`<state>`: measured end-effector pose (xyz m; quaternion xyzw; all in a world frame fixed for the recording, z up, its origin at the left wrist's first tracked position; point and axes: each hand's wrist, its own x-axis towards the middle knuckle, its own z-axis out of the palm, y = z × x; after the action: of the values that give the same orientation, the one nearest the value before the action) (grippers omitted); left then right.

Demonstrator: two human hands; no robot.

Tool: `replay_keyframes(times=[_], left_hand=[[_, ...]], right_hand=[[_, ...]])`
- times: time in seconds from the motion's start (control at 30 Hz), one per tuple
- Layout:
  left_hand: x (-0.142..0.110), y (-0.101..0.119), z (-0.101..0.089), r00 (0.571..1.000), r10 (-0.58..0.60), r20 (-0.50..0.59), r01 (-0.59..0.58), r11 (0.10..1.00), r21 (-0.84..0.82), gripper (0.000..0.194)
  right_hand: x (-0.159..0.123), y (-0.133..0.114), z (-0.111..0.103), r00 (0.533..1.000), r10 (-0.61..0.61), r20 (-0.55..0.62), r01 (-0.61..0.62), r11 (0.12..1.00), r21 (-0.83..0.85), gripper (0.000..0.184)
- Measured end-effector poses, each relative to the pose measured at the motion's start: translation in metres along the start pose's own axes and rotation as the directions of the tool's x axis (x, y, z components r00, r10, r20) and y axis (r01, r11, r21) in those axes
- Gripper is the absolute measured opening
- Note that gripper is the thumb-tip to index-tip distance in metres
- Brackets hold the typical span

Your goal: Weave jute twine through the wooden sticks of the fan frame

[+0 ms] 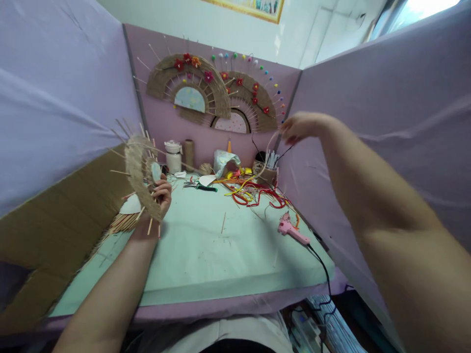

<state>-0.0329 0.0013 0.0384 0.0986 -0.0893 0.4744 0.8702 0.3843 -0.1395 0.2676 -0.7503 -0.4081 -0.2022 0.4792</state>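
On the left, my left hand (162,193) is closed around the inner edge of a half-ring fan (137,171) of wound twine. The fan is held upright and turned edgeways. Thin wooden sticks stick out around it, and a pale patterned half-disc (156,171) sits at its centre. My right hand (300,126) is raised at the back right, above the pen cup, fingers bent down and pinched together. From them a thin pale cord (270,143) curves down toward the pipe cleaners (253,193); where it ends I cannot tell.
A pink glue gun (292,230) lies at right, its cable over the table edge. Green-handled pliers (206,187), a white jar (172,156), a twine ball (205,168) and a cup (268,175) stand behind. Finished fans (195,83) hang on the back panel. Cardboard (55,235) leans left.
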Motion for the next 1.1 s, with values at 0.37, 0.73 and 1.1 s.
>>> replay_keyframes(times=[0.37,0.73,1.1], left_hand=[[-0.003,-0.022,0.017,0.958,-0.133,-0.253,0.258,0.785,0.563,0.021],[-0.008,-0.031,0.004,0.985,-0.056,-0.162,0.171,0.362,0.916,0.034],[-0.008,-0.034,0.002,0.980,-0.154,-0.127,0.163,0.243,0.956,0.042]], right_hand=[[-0.188,-0.077,0.095,0.685,-0.459,0.565,-0.174,0.650,0.740,0.035],[-0.270,-0.037,0.133,0.713,-0.273,0.645,-0.554,0.343,0.758,0.032],[-0.276,-0.006,0.124,0.730,-0.117,0.674,-0.639,0.235,0.733,0.029]])
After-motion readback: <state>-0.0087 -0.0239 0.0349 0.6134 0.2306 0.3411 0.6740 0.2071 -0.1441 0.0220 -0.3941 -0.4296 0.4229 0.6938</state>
